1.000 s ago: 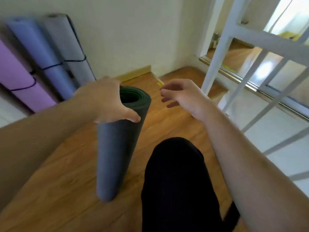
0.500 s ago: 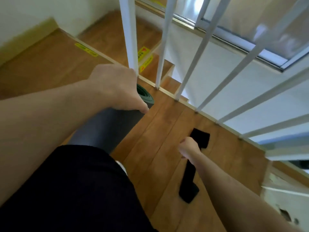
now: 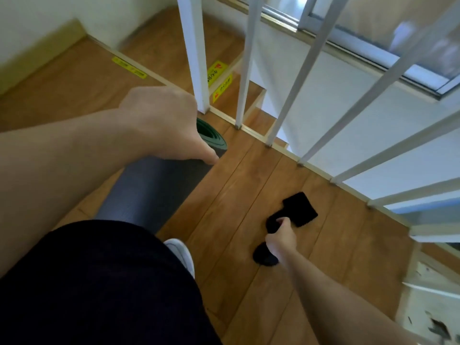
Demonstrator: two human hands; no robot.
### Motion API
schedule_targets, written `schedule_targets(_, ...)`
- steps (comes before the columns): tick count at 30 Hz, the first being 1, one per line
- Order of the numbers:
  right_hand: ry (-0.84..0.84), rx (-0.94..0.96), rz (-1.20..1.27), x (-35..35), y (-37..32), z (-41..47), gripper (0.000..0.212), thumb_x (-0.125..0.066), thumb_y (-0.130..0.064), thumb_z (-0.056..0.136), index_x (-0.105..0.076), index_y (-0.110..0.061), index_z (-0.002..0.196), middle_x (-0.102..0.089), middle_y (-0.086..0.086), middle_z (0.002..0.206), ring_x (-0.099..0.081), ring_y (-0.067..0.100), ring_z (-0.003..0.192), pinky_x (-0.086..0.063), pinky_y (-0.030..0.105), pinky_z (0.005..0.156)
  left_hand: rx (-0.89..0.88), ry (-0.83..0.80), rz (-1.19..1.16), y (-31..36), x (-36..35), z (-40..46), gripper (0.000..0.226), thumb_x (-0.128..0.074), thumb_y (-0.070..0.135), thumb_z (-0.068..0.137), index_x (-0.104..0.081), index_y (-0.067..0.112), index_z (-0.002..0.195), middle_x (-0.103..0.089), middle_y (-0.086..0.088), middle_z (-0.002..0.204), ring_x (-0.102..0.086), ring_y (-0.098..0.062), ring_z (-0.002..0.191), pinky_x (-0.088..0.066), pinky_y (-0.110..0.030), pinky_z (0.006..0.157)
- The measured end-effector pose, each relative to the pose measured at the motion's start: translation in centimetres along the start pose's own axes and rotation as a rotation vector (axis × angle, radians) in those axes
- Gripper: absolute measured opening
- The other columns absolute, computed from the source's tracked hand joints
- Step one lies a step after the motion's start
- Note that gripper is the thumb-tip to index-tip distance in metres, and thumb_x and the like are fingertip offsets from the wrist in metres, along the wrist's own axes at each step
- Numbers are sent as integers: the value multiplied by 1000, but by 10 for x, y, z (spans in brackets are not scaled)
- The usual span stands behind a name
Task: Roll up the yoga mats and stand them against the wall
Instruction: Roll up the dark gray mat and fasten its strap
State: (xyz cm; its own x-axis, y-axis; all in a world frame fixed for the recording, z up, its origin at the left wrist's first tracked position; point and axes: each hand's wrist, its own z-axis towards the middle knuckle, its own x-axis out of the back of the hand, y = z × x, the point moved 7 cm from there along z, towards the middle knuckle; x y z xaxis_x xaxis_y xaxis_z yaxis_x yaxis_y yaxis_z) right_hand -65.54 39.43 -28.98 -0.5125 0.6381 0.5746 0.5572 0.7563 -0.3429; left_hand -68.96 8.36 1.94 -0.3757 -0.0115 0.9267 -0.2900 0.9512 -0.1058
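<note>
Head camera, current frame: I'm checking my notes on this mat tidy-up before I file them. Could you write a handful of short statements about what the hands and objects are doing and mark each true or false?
1. The left hand grips the top end of the rolled mat. True.
2. The right hand is pinching the black strap on the floor. True.
3. The mat lies unrolled flat on the floor. False: it is rolled into a tube, held at its upper end.
4. The black strap is wrapped round the mat. False: it lies on the wooden floor, apart from the mat.
5. White railing bars stand beyond the mat. True.
6. Both hands hold the mat. False: only the left hand does.
</note>
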Motion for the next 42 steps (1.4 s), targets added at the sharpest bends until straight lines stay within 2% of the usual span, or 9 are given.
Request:
schedule_targets(6, -243, 502, 176, 8, -180, -76, 53, -55, 7, 98, -63, -35, 129, -60, -8, 124, -66, 18, 102, -64, 39, 76, 177, 26, -62, -94, 39, -63, 82, -61, 94, 53, -58, 25, 98, -68, 1, 82, -66, -22, 72, -57, -37, 65)
schedule_targets(12, -450, 960, 116, -17, -349, -258, 67, -66, -1, 97, -39, -27, 152, -60, -1, 124, -65, 19, 108, -54, 31, 76, 434, 152, -162, -235, 66, -205, 97, -53, 106, 40, -63, 27, 95, -72, 2, 75, -67, -20, 68, -60, -42, 71)
schedule_targets(15, -516, 1124, 23, -57, -398, -362, 76, -67, -9, 99, -28, -28, 161, -58, -4, 144, -62, 22, 122, -55, 41, 94, 562, 220, -214, -288, 60, -297, 105, -51, 108, 39, -61, 25, 103, -72, 2, 82, -66, -17, 71, -57, -36, 71)
schedule_targets(18, -593, 1249, -63, -108, -415, -465, 73, -65, -4, 98, -35, -26, 160, -56, -2, 149, -59, 25, 127, -53, 40, 97, 663, 328, -282, -328, 42, -381, 100, -52, 108, 46, -59, 26, 103, -67, 6, 90, -62, -14, 77, -54, -38, 74)
schedule_targets(22, -701, 1413, -112, -180, -398, -574, 44, -71, -6, 90, -63, -26, 128, -73, -1, 119, -69, 22, 106, -57, 48, 99, 786, 479, -438, -357, 3, -466, 96, -72, 95, 49, -59, 29, 117, -64, 7, 105, -63, -17, 90, -55, -41, 81)
schedule_targets(28, -888, 1435, -149, -260, -342, -630, 25, -72, -14, 83, -73, -26, 105, -76, 2, 99, -72, 24, 98, -56, 57, 100, 927, 573, -496, -378, -61, -520, 97, -65, 95, 44, -50, 39, 122, -53, 14, 110, -60, -17, 99, -54, -41, 89)
schedule_targets(33, -931, 1735, -498, -264, -321, -674, 72, -83, -32, 77, -48, -39, 140, -67, -10, 120, -68, 14, 109, -59, 46, 94, 960, 654, -540, -394, -77, -545, 91, -66, 92, 51, -54, 42, 126, -55, 15, 108, -60, -15, 98, -51, -38, 85)
schedule_targets(38, -494, 2037, -778, -267, -300, -711, 136, -98, -50, 62, -6, -41, 161, -43, -15, 151, -60, 17, 122, -57, 45, 94, 976, 557, -355, -387, -52, -556, 79, -62, 94, 55, -54, 45, 118, -51, 16, 99, -59, -12, 87, -49, -35, 71)
schedule_targets(42, -310, 2166, -886, -269, -293, -716, 152, -96, -67, 55, 8, -42, 164, -28, -17, 161, -56, 24, 134, -57, 50, 97, 955, 469, -152, -377, -27, -545, 79, -64, 88, 53, -50, 40, 114, -46, 15, 95, -53, -5, 77, -45, -31, 65)
